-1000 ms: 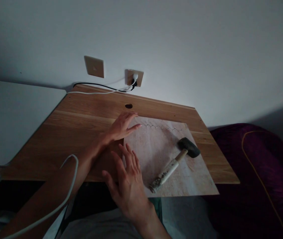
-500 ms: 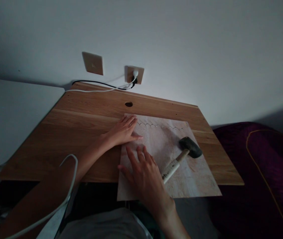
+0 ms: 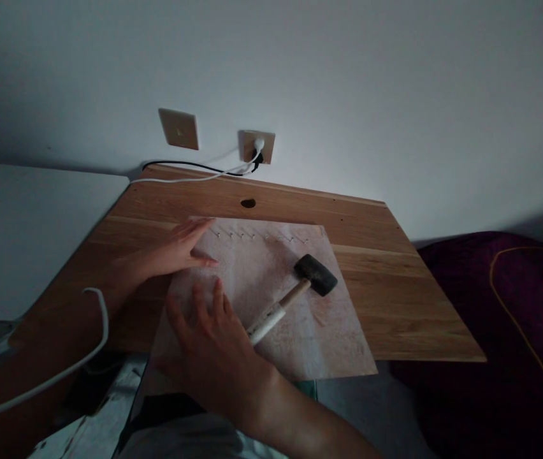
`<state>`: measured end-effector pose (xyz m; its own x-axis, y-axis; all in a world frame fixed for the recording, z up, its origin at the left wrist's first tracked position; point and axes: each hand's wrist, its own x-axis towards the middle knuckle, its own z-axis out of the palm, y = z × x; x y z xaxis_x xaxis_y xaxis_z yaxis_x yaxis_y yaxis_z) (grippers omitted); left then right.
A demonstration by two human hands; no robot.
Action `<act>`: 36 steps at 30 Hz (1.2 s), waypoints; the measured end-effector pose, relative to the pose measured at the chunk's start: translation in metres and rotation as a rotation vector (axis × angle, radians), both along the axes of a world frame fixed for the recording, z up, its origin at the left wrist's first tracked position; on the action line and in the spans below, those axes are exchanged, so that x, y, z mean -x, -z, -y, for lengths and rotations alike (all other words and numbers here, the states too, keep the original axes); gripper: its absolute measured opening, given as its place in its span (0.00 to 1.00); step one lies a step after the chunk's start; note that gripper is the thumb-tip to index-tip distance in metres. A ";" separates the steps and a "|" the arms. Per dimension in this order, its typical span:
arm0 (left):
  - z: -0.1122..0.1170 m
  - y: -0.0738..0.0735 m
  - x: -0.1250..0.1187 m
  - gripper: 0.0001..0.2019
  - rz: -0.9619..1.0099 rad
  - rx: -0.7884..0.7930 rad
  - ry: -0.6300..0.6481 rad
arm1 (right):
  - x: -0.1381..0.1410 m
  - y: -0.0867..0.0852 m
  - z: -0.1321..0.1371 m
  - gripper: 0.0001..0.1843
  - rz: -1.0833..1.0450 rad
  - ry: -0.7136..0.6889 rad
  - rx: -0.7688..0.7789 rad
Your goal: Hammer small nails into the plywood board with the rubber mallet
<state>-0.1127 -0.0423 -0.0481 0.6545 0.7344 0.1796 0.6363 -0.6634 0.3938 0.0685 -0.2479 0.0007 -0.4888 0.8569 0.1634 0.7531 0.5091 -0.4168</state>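
So the pale sheet (image 3: 262, 261) lies on the wooden desk (image 3: 386, 299), with its near edge hanging off the front. Left hand (image 3: 176, 252) lies flat on the far left corner, fingers apart, gripping nothing. Right hand (image 3: 211, 350) is spread open on the near left part. A black-headed mallet (image 3: 312, 277) lies on the sheet, its handle end hidden by that hand. The wall socket (image 3: 256, 146) is behind the desk.

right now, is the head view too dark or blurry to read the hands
Head view: dim, brightest on the wall by the socket; the left hand and right hand are shadowed but readable on the pale sheet; the mallet looks sharp.
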 end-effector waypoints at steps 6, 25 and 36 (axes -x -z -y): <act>-0.010 -0.012 -0.021 0.52 -0.041 -0.036 -0.185 | -0.073 -0.026 -0.036 0.32 -0.072 -0.193 0.066; -0.009 0.009 -0.058 0.19 0.286 -0.100 -0.096 | -0.215 0.045 -0.175 0.26 -0.319 0.441 -0.241; -0.001 0.005 -0.060 0.16 0.220 -0.221 -0.029 | -0.213 0.050 -0.174 0.36 -0.167 0.286 -0.235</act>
